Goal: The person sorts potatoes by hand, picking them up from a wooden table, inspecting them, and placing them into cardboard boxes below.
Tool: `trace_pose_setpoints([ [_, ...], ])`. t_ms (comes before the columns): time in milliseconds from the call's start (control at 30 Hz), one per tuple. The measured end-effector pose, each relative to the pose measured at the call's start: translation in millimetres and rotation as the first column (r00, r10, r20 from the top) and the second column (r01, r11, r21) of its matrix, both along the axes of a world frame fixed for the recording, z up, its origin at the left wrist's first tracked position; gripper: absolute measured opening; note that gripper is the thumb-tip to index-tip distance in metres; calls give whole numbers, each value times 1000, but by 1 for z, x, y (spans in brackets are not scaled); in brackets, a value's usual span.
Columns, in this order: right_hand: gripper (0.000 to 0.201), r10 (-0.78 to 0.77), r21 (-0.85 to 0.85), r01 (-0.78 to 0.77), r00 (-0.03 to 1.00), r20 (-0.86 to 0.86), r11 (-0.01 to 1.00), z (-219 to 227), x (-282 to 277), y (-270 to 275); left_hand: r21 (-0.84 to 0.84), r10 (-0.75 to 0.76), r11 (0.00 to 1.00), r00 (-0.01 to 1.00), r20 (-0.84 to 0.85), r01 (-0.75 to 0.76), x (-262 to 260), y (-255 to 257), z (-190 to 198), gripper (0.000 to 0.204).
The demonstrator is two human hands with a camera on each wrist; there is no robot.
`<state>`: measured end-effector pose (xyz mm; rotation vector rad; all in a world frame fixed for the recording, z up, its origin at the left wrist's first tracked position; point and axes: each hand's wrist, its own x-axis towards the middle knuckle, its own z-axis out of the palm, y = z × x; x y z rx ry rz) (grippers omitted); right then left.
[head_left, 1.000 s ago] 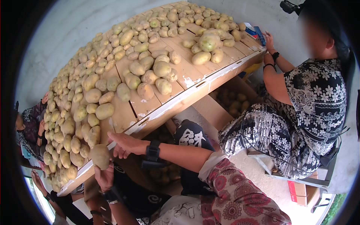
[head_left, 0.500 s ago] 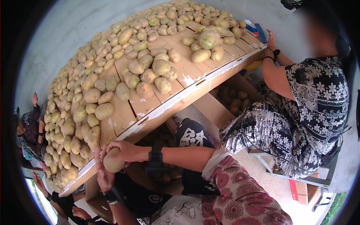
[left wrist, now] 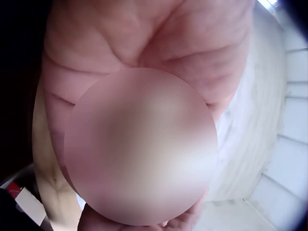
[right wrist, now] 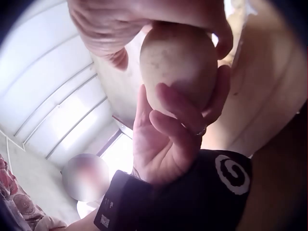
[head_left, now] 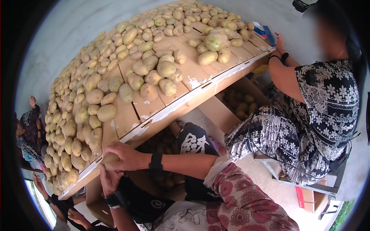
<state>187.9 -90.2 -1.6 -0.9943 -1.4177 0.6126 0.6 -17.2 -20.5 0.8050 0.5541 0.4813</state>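
Held potato: the potato (head_left: pixel 111 160) is in the lower left of the head view, between your two hands, just off the desk's near edge. That spot seems to spare you a long reach.
Left grip: your left hand (head_left: pixel 110 179) grasps it from below, fingers curled against its skin, probably to carry the weight.
Right grip: your right hand (head_left: pixel 129 157) grasps it from above, as if to steady it against the lower palm (the right wrist view shows this best).
Desk: the slatted wooden desk (head_left: pixel 125 115) slants from lower left to upper right, bare planks between its groups of potatoes.
Spread: loose potatoes (head_left: pixel 106 112) lie mostly one deep over the left and top, perhaps so each can be seen.
Below: more potatoes (head_left: pixel 242 106) sit under the desk, right of centre, in a wooden-sided space that likely keeps them together.
Pile: a heap (head_left: pixel 216 41) stands apart, upper right, its potatoes leaning on one another.
Far corner: a blue-and-white packet (head_left: pixel 259 30) lies near the seated person's hand (head_left: pixel 280 43).
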Motion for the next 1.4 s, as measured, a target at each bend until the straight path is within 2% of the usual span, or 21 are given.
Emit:
trace_pose_setpoints([
  [67,34,10,-26,-10,1000,-28,1000,3,-1,-2,80,-103,992,991,86,96,3,0,0,56],
  [167,34,-31,57,31,1000,2,998,4,2,-5,106,-30,994,999,21,27,10,-6,6,54],
  [267,32,39,25,-34,970,-241,999,-6,-2,9,100,-18,995,995,96,9,3,-3,4,56],
  [300,33,-102,143,120,987,-123,982,-13,0,18,100,-20,995,995,95,11,2,-3,4,56],
  [333,33,-257,274,253,966,-21,928,-21,2,25,53,129,989,976,174,-140,0,-5,4,57],
  [400,46,48,-81,-91,903,-426,993,-14,9,18,-6,277,959,931,239,-284,-7,-2,-1,58],
  [467,60,-5,-388,-403,688,-726,829,-5,8,10,64,210,966,905,369,-250,-12,9,-1,59],
  [533,65,46,-401,-495,671,-740,771,-8,7,9,36,169,980,912,374,-196,-5,4,7,61],
  [600,64,154,-370,-649,604,-782,665,2,9,2,288,91,945,970,225,-155,1,-2,13,64],
  [667,59,99,-377,-646,576,-812,663,2,8,0,296,144,935,972,183,-194,9,-7,11,70],
  [733,56,15,-350,-627,500,-866,696,-12,-1,5,409,60,909,996,63,-81,9,-5,4,71],
  [867,46,-6,-378,-589,535,-845,714,13,7,-9,321,49,940,977,207,-115,14,-10,15,72],
  [933,34,93,-422,-527,698,-710,738,12,6,-10,374,3,922,969,246,-98,15,-9,15,68],
  [967,34,91,-423,-526,699,-710,738,7,3,-6,373,2,923,969,246,-96,14,-9,14,68],
  [1033,29,125,-215,-327,766,-630,920,-5,-4,8,189,98,972,971,218,-140,10,-9,12,64],
  [1067,29,127,-213,-328,766,-630,920,0,1,8,191,99,971,971,219,-142,12,-10,16,64],
  [1133,31,149,-49,-188,891,-428,981,17,16,6,101,9,995,990,140,-23,19,-16,25,61],
  [1167,31,144,-53,-184,893,-426,982,18,18,4,98,5,995,990,143,-19,17,-13,19,61],
  [1233,31,98,30,-95,986,-132,995,18,21,5,-14,59,998,992,110,-58,6,-2,6,60],
  [1333,29,-22,62,24,999,-41,998,10,7,5,82,16,997,992,-126,-6,6,-4,6,53],
  [1400,28,-27,42,31,995,-93,999,14,4,1,124,-31,991,989,-144,49,-1,-1,2,52],
])
